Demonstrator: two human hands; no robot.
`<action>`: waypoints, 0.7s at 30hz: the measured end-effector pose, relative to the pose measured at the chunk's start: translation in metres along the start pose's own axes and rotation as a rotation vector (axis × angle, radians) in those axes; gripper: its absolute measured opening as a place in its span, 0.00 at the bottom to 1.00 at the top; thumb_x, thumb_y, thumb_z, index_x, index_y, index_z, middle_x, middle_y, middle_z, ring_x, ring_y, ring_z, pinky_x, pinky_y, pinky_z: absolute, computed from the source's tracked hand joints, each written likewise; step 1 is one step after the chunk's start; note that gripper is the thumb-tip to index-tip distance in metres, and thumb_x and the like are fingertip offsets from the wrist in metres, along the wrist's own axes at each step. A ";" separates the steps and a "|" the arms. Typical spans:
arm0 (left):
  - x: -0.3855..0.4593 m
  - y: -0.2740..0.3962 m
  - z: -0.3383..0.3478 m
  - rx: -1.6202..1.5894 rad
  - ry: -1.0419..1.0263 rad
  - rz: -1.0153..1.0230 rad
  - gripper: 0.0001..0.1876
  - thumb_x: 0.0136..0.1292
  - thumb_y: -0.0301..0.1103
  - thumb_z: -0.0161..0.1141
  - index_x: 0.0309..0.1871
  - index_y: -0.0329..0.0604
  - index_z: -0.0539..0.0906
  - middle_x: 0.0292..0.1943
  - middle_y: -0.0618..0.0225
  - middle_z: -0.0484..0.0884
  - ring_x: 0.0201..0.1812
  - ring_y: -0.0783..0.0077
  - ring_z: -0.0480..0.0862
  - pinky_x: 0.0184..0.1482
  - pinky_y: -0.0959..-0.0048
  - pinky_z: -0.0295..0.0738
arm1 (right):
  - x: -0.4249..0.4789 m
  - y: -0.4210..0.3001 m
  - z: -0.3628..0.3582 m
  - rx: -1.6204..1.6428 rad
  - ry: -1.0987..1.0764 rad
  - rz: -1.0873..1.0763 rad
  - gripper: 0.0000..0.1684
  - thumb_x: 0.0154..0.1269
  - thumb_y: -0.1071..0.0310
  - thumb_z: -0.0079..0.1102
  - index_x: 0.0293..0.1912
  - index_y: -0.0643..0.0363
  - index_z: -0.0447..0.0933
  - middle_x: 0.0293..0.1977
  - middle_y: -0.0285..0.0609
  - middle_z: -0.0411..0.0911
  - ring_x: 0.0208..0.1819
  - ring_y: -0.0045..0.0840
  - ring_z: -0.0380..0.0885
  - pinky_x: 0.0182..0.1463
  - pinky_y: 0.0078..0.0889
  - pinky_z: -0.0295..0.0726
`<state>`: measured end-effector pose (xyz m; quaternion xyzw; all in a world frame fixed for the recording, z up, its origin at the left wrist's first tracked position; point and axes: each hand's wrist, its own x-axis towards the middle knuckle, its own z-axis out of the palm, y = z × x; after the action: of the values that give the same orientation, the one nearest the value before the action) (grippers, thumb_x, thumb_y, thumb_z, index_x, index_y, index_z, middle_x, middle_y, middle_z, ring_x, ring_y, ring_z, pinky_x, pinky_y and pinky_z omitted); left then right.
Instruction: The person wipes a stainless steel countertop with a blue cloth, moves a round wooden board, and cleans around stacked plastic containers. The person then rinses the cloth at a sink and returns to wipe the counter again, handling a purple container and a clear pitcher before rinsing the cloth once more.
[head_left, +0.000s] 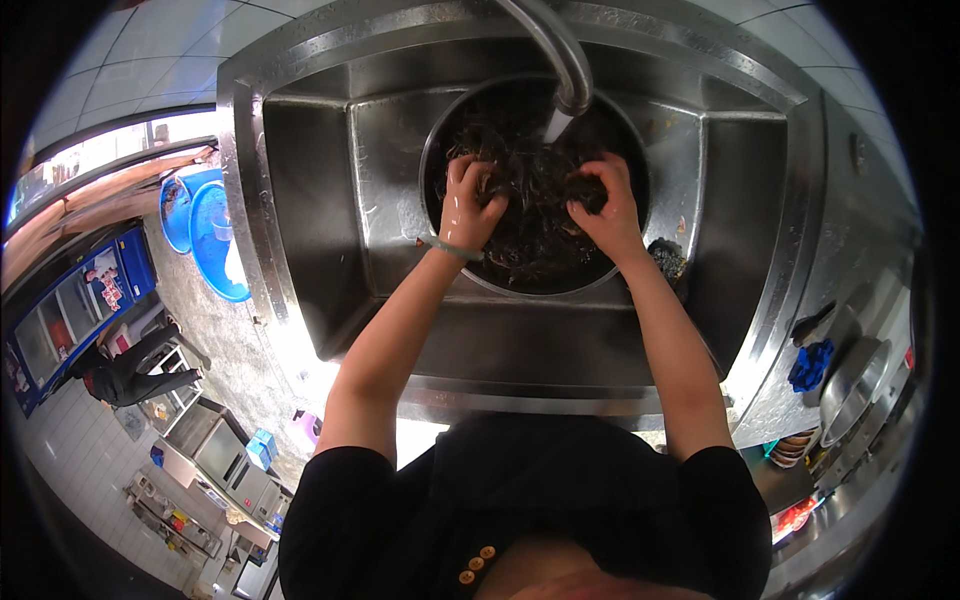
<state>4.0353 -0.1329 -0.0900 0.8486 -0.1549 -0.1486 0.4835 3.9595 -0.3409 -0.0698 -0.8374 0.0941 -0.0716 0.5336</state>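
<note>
A round metal basin (429, 161) stands in a deep stainless-steel sink (517, 341). Dark water and a tangle of dark, stringy material (525, 251) fill it; what the material is cannot be made out. My left hand (471, 201), with a pale bangle at its wrist, curls around a brownish clump on the basin's left side. Opposite it, my right hand (611, 206) has thumb and fingers bent around another dark clump. Some fingertips are hidden in the tangle. Water runs from a curved metal faucet (576, 71) between both hands.
A dark, speckled lump (666, 259) lies in the sink beside the basin. Right of the sink are a blue cloth (810, 366) and a large metal bowl (855, 386). Blue tubs (214, 247) stand on the floor at left. Farther back, a person (124, 375) is near a blue-framed display freezer (75, 315).
</note>
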 end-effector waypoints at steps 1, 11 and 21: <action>-0.006 -0.006 0.000 0.071 -0.021 0.082 0.26 0.43 0.29 0.63 0.51 0.47 0.75 0.56 0.55 0.67 0.59 0.47 0.65 0.56 0.56 0.66 | -0.005 0.005 0.001 -0.045 -0.017 -0.015 0.27 0.42 0.72 0.66 0.46 0.54 0.70 0.53 0.46 0.62 0.58 0.40 0.63 0.58 0.35 0.69; -0.029 -0.049 0.038 0.673 -0.375 -0.030 0.47 0.44 0.45 0.68 0.69 0.64 0.56 0.72 0.57 0.38 0.70 0.38 0.38 0.59 0.33 0.50 | -0.023 0.058 0.049 -0.606 -0.257 -0.050 0.49 0.43 0.50 0.70 0.65 0.30 0.57 0.69 0.43 0.41 0.67 0.55 0.46 0.56 0.60 0.67; -0.002 -0.071 0.061 0.816 -0.487 -0.199 0.37 0.52 0.52 0.61 0.66 0.62 0.61 0.70 0.57 0.49 0.69 0.45 0.49 0.61 0.44 0.57 | -0.009 0.085 0.059 -0.565 -0.301 0.260 0.47 0.48 0.44 0.65 0.65 0.41 0.56 0.68 0.47 0.45 0.69 0.47 0.42 0.65 0.53 0.58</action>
<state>4.0175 -0.1452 -0.1807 0.9201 -0.2275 -0.3157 0.0444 3.9572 -0.3225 -0.1722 -0.9342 0.1364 0.1501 0.2935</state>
